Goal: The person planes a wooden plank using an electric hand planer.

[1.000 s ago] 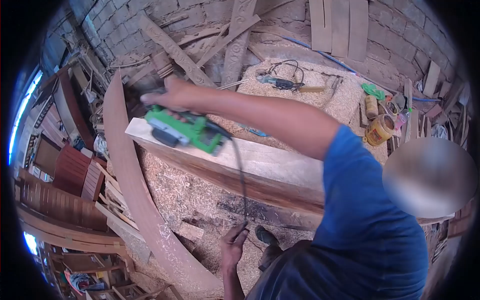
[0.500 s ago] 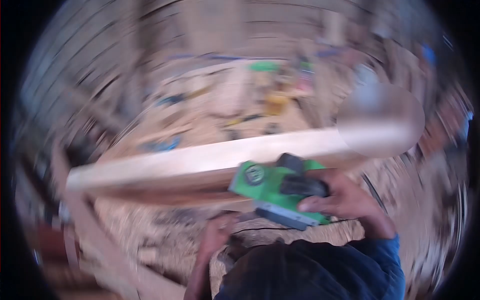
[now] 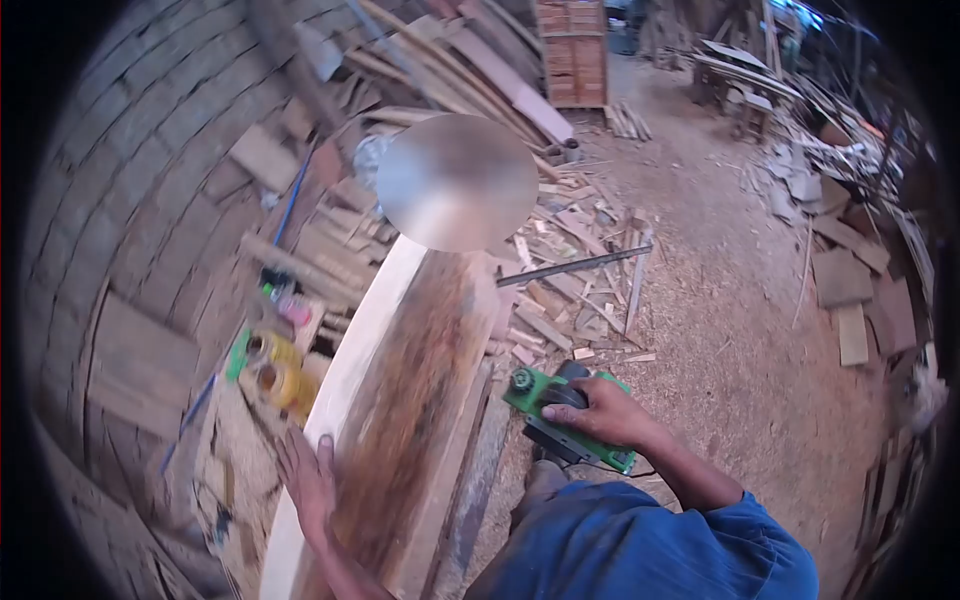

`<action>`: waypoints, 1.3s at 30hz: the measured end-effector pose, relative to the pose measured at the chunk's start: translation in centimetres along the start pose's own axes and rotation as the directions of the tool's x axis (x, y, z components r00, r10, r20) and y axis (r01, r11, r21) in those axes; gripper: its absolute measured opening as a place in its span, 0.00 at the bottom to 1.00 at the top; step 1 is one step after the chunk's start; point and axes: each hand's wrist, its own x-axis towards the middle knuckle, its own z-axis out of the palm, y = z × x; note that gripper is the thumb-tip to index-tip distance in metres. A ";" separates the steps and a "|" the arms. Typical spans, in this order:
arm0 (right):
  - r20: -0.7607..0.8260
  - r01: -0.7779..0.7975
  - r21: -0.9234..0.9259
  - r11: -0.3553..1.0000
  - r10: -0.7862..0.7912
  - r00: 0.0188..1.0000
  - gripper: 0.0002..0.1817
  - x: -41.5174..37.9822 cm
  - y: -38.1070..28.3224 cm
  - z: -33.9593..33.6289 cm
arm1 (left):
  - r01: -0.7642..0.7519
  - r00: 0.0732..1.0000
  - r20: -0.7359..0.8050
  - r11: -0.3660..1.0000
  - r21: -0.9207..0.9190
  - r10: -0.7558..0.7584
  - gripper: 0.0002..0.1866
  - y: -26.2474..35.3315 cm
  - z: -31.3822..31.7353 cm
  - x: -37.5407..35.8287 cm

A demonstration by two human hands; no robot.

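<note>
My right hand (image 3: 607, 413) is wrapped around the black handle of a green electric planer (image 3: 532, 396), held in the air to the right of a long thick wooden slab (image 3: 405, 420). My left hand (image 3: 310, 478) lies on the pale left edge of the slab, fingers outstretched. Dark brown grain covers the slab's upper face, and its far end runs under a blurred patch. A cord hangs from the planer near my blue shirt.
Yellow containers (image 3: 287, 385) and a pink bottle (image 3: 294, 309) stand left of the slab. Wood offcuts (image 3: 575, 225) are heaped beyond it. A block wall (image 3: 130, 180) rises on the left. Sawdust covers the floor (image 3: 710, 300), with boards (image 3: 842, 275) stacked at right.
The view has turned, so the slab now runs away from me instead of across. My left hand has come from below the slab onto its edge. The planer stays in my right hand.
</note>
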 end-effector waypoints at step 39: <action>0.382 -0.323 -0.037 0.946 0.312 0.870 0.44 45.7 50.8 -11.7 | 0.396 0.777 0.559 0.915 -0.079 -0.288 0.60 34.3 7.4 34.0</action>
